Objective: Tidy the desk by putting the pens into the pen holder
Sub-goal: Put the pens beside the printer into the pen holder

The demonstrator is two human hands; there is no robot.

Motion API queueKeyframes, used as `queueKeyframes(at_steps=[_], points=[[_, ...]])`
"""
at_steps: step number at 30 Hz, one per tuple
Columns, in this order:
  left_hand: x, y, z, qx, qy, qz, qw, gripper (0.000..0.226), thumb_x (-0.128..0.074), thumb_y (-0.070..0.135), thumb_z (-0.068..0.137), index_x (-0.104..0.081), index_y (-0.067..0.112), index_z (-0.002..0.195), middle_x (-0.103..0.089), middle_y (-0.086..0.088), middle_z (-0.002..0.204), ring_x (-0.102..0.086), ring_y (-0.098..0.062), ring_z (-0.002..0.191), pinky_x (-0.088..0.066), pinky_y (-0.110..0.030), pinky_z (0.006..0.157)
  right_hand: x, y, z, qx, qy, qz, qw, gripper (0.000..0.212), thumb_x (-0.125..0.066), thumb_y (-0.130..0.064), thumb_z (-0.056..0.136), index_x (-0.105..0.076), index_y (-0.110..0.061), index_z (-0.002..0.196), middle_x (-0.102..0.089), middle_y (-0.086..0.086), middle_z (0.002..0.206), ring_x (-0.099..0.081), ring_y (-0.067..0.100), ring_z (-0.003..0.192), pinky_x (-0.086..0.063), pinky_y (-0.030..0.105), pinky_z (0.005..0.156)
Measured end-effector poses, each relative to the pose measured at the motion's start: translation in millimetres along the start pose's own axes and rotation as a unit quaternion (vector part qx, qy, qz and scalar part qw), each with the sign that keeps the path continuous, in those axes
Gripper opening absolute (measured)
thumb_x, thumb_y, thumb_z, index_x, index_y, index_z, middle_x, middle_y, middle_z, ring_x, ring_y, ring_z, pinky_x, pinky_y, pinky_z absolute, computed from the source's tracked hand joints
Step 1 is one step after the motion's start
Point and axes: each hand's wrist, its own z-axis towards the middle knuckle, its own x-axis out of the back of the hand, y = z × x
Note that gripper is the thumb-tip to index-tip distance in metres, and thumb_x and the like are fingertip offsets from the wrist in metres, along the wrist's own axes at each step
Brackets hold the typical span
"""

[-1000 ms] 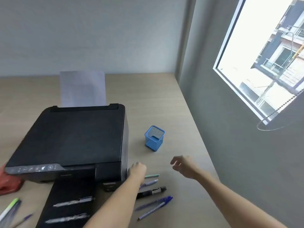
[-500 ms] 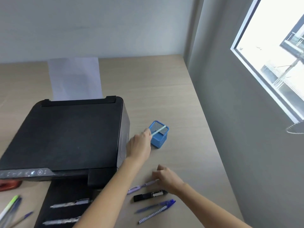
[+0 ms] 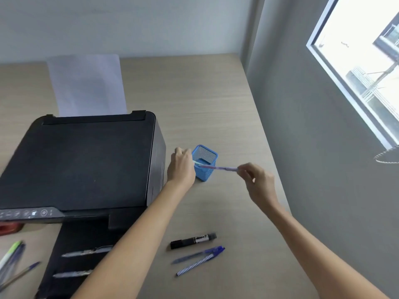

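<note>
A blue mesh pen holder (image 3: 206, 172) stands on the desk just right of the printer. My left hand (image 3: 181, 167) is at its left rim, fingers closed on a pale green pen (image 3: 197, 163) whose tip pokes into the holder. My right hand (image 3: 257, 182) pinches the end of a lilac pen (image 3: 220, 168), held level with its tip over the holder's front rim. A black marker (image 3: 193, 241), a blue pen (image 3: 198, 254) and a striped blue pen (image 3: 199, 263) lie on the desk near me.
A black printer (image 3: 82, 162) with paper in its rear feed fills the left side; two pens lie on its output tray (image 3: 86, 251). More pens (image 3: 13, 260) lie at the far left by a red object (image 3: 9, 227). A grey wall runs along the desk's right edge.
My right hand picked up the lilac pen from the desk and carried it up to the holder. My left hand lowered the green pen into the holder.
</note>
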Motion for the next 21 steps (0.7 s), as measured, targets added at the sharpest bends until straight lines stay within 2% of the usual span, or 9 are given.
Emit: queueKeyframes(at_steps=[2, 4, 5, 7, 10, 12, 14, 17, 21], points=[[5, -6, -21, -0.01, 0.078, -0.042, 0.996, 0.043, -0.057, 0.005, 0.092, -0.043, 0.004, 0.132, -0.047, -0.016, 0.128, -0.053, -0.031, 0.113, -0.052, -0.04, 0.085, -5, -8, 22, 0.006, 0.013, -0.007, 1.0, 0.007, -0.062, -0.006, 0.085, -0.068, -0.007, 0.081, -0.065, 0.006, 0.07, -0.054, 0.019, 0.061, -0.033, 0.02, 0.055], [8, -15, -47, -0.028, 0.096, -0.076, 0.992, 0.038, -0.055, 0.009, 0.093, -0.046, 0.006, 0.13, -0.051, -0.015, 0.124, -0.055, -0.03, 0.109, -0.05, -0.041, 0.086, -16, -14, 38, 0.014, 0.002, -0.019, 1.0, 0.008, -0.061, -0.007, 0.084, -0.068, -0.006, 0.082, -0.068, 0.011, 0.073, -0.056, 0.025, 0.064, -0.032, 0.024, 0.057], [6, -21, -62, -0.046, 0.074, -0.084, 0.993, 0.031, -0.055, 0.009, 0.093, -0.052, 0.007, 0.123, -0.055, -0.014, 0.118, -0.058, -0.029, 0.104, -0.051, -0.041, 0.085, -23, -17, 43, 0.021, -0.007, -0.027, 0.999, 0.008, -0.061, -0.008, 0.084, -0.069, -0.005, 0.082, -0.069, 0.012, 0.074, -0.058, 0.028, 0.065, -0.034, 0.026, 0.059], [-9, -34, -91, -0.068, -0.033, -0.068, 0.995, 0.021, -0.057, 0.011, 0.092, -0.059, 0.01, 0.112, -0.059, -0.009, 0.11, -0.062, -0.028, 0.098, -0.052, -0.042, 0.085, -33, -23, 44, 0.037, -0.021, -0.037, 0.998, 0.008, -0.062, -0.008, 0.084, -0.07, -0.005, 0.085, -0.071, 0.015, 0.079, -0.063, 0.031, 0.07, -0.041, 0.03, 0.063], [-41, -54, -128, -0.047, -0.209, 0.018, 0.977, 0.026, -0.059, 0.018, 0.092, -0.058, 0.015, 0.117, -0.056, -0.003, 0.119, -0.059, -0.024, 0.108, -0.051, -0.039, 0.091, -40, -32, 25, 0.041, -0.021, -0.023, 0.999, 0.017, -0.061, -0.006, 0.085, -0.068, -0.008, 0.1, -0.072, 0.013, 0.087, -0.065, 0.027, 0.075, -0.048, 0.032, 0.069], [-57, -65, -142, -0.027, -0.25, 0.058, 0.966, 0.028, -0.059, 0.021, 0.091, -0.054, 0.016, 0.118, -0.051, -0.003, 0.122, -0.052, -0.024, 0.115, -0.046, -0.037, 0.093, -39, -34, -3, 0.057, -0.025, -0.021, 0.998, 0.018, -0.061, -0.006, 0.085, -0.067, -0.009, 0.101, -0.07, 0.011, 0.088, -0.063, 0.023, 0.073, -0.047, 0.029, 0.067], [-67, -72, -148, -0.027, -0.252, 0.084, 0.964, 0.027, -0.06, 0.021, 0.09, -0.053, 0.014, 0.116, -0.05, -0.006, 0.123, -0.048, -0.025, 0.118, -0.043, -0.036, 0.094, -39, -24, -39, 0.089, -0.074, -0.035, 0.993, 0.009, -0.062, -0.007, 0.085, -0.067, -0.01, 0.092, -0.069, 0.009, 0.083, -0.06, 0.021, 0.066, -0.047, 0.028, 0.063], [-72, -76, -148, -0.045, -0.243, 0.114, 0.962, 0.026, -0.054, 0.024, 0.096, -0.051, 0.007, 0.115, -0.052, -0.011, 0.123, -0.049, -0.029, 0.118, -0.043, -0.039, 0.095, -42, -1, -95, 0.085, -0.226, -0.057, 0.969, 0.011, -0.058, -0.011, 0.087, -0.066, -0.014, 0.08, -0.065, 0.007, 0.08, -0.06, 0.023, 0.067, -0.051, 0.035, 0.064], [-57, -67, -140, -0.024, -0.19, 0.031, 0.981, 0.021, -0.045, 0.025, 0.1, -0.05, 0.005, 0.105, -0.063, -0.015, 0.106, -0.062, -0.034, 0.09, -0.045, -0.039, 0.071, -53, 19, -135, 0.066, -0.34, -0.112, 0.931, 0.015, -0.059, -0.019, 0.083, -0.068, -0.018, 0.095, -0.062, 0.009, 0.097, -0.057, 0.026, 0.091, -0.047, 0.032, 0.077]])
